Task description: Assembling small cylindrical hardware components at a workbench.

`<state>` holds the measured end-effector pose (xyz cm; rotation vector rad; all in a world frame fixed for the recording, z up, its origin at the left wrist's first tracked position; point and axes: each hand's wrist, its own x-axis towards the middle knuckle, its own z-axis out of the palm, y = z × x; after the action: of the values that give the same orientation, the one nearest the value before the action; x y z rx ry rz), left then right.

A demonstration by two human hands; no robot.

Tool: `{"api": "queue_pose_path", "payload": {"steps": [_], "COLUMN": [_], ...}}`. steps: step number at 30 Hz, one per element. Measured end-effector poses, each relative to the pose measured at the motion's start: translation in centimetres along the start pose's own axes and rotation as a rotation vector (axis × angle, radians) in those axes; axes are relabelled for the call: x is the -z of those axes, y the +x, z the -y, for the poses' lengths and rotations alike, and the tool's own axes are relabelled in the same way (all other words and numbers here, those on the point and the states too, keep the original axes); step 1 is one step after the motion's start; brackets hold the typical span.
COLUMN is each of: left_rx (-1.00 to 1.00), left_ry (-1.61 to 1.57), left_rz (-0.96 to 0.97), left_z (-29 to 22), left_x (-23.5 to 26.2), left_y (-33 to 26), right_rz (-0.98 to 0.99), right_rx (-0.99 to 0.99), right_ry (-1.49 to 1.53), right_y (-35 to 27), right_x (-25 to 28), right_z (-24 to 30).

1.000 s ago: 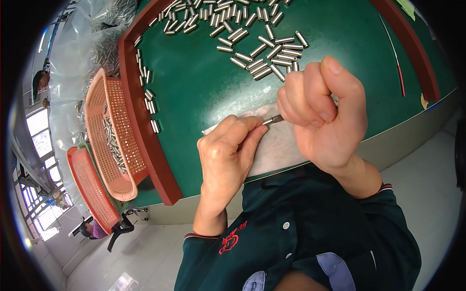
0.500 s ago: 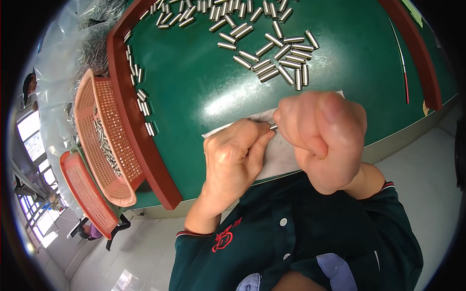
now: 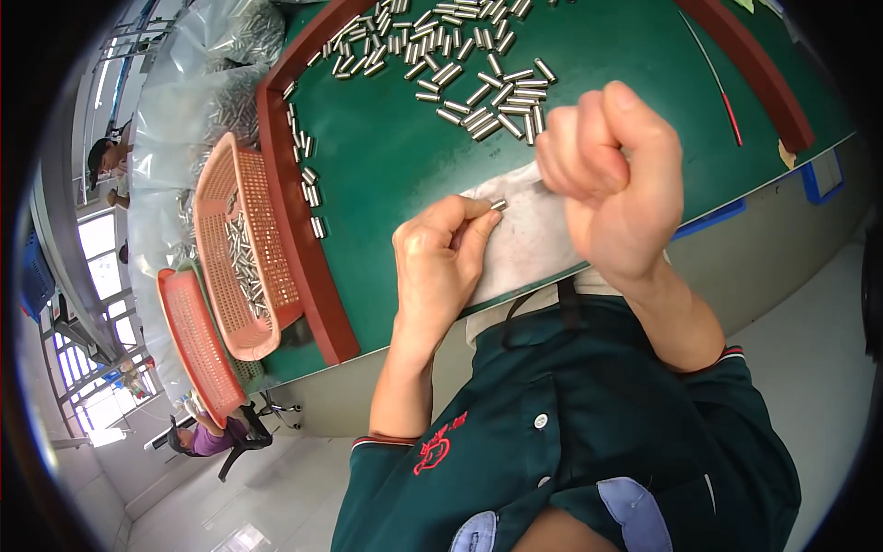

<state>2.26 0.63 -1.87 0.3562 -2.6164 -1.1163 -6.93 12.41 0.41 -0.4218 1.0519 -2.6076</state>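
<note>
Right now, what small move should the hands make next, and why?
Probably bring the right hand back toward the left hand: the left grip pinches a small metal cylinder over the white cloth, and the right fist is slightly apart from it.

Loose metal pins [image 3: 460, 55] scattered along the mat's [image 3: 625, 37] far edge; two orange baskets [image 3: 244, 248] off its left edge, nearer one holding pins; red wire [image 3: 727, 101] far right.

Silver metal pins [image 3: 478, 97] glint on your dark green table [image 3: 386, 166], edged by its red-brown rim [image 3: 299, 248]; left of that rim sit salmon-pink perforated baskets [image 3: 244, 244], beside your dark green shirt [image 3: 589, 414].
</note>
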Motion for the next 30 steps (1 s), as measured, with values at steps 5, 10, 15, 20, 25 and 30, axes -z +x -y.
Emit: {"api": "queue_pose_path", "payload": {"steps": [5, 10, 15, 20, 25, 30], "left_rx": [-0.055, -0.122, 0.013, 0.15, -0.13, -0.39], "left_ry": [0.086, 0.238, 0.636, 0.962, 0.722, 0.463], "left_rz": [-0.056, -0.413, -0.808, -0.464, -0.546, -0.14], "left_z": [-0.1, -0.9, 1.1, 5.2, 0.7, -1.6], "left_x": [0.1, 5.4, 15.5, 18.7, 12.7, 4.2], "left_y": [-0.4, -1.6, -2.1, -1.0, 0.6, 4.8], "right_rz": [-0.001, 0.023, 0.041, 0.031, 0.035, 0.054], "right_rx": [0.019, 0.032, 0.002, -0.017, -0.05, -0.016], "right_ry": [-0.123, -0.119, -0.141, -0.135, -0.041, -0.108], "right_y": [-0.5, -0.9, -0.9, -0.7, -0.7, -0.5], "right_x": [0.6, 1.8, 1.4, 1.7, 2.0, 2.2], "right_z": [0.1, -0.1, 0.2, 0.2, 0.1, 0.2]}}
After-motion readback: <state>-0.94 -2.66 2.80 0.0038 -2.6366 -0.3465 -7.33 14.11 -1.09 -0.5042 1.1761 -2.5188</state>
